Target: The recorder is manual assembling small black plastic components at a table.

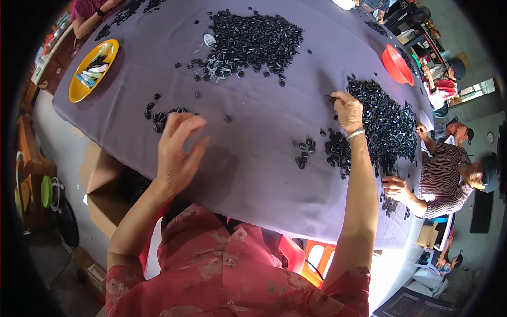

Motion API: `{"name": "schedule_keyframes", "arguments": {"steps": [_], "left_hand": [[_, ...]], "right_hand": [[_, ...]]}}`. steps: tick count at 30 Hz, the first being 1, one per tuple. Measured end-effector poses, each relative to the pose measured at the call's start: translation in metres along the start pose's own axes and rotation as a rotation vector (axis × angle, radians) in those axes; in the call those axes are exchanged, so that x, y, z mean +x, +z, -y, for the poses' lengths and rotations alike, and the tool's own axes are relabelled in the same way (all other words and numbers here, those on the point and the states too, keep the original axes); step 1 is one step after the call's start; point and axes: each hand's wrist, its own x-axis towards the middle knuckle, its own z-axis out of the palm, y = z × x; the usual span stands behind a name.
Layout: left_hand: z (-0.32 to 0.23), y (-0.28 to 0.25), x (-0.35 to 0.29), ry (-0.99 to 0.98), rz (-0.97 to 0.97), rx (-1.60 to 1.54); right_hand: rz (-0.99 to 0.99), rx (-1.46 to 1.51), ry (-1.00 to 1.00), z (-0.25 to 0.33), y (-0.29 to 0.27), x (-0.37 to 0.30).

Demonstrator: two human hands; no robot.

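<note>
My left hand [177,150] hovers over the grey-purple tablecloth [264,174] with fingers spread, just below a small cluster of black plastic pieces [162,117]; it holds nothing I can see. My right hand [348,111] reaches out to the edge of a large heap of small black pieces [388,124] and pinches one dark piece [330,98] between its fingertips. A bracelet circles that wrist. More loose black pieces [338,150] lie beside my right forearm.
A second big pile of black pieces [253,37] lies at the far middle. A yellow bowl [79,87] with pale items sits far left, a red bowl [397,64] far right. Another person's hand [397,189] works at the right edge. A cardboard box [100,185] stands below the table's left side.
</note>
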Motion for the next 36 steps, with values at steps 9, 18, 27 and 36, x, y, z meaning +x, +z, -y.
{"name": "schedule_keyframes", "arguments": {"steps": [9,18,27,36], "left_hand": [[-0.034,0.053,0.007,-0.037,0.1,-0.466],[-0.061,0.043,0.001,-0.186,0.219,-0.753],[-0.073,0.027,-0.008,0.016,0.235,-0.581],[-0.062,0.036,-0.015,0.041,0.19,-0.512]], "right_hand": [[0.183,1.293,0.252,0.149,0.006,-0.087],[0.564,1.906,0.236,0.188,0.012,-0.134],[0.623,1.963,0.358,0.196,0.014,-0.148],[0.291,1.184,0.06,0.195,0.019,-0.154]]}}
